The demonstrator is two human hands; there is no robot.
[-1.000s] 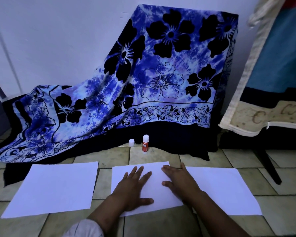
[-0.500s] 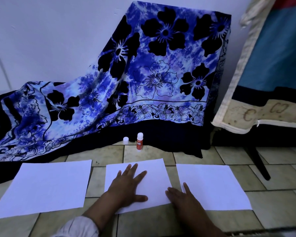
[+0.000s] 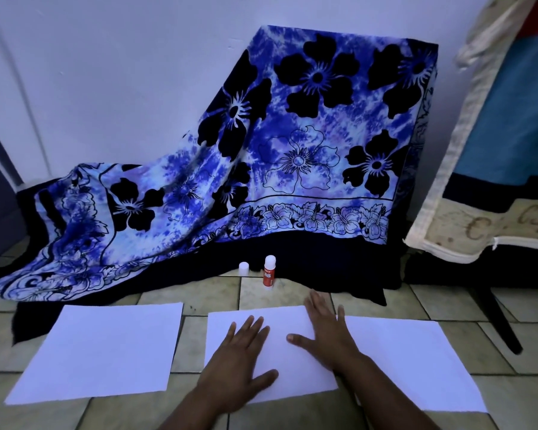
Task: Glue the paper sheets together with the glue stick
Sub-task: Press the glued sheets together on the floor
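Head view, the only one: three white paper sheets lie flat on the tiled floor [image 3: 292, 293] in a row near its front edge. The left sheet [image 3: 100, 349] sits apart; the middle sheet [image 3: 280, 352] overlaps or abuts the right sheet [image 3: 416, 361] along their shared edge, which of the two I cannot tell. The left hand [image 3: 236, 361] is spread flat, palm down, on the middle sheet, holding nothing. The right hand [image 3: 326, 333] is likewise splayed flat across the seam between middle and right sheets, empty. The glue stick [image 3: 269, 271] stands upright, uncapped, toward the far side of the floor against the draped floral cloth [image 3: 292, 150]; its cap [image 3: 244, 267] stands just beside it. Judgement: sheets are light, limp, prone to sliding on smooth tile and creasing, so best pinned by flat palm and lifted at a corner. The stick is rigid, light; grip its red barrel.
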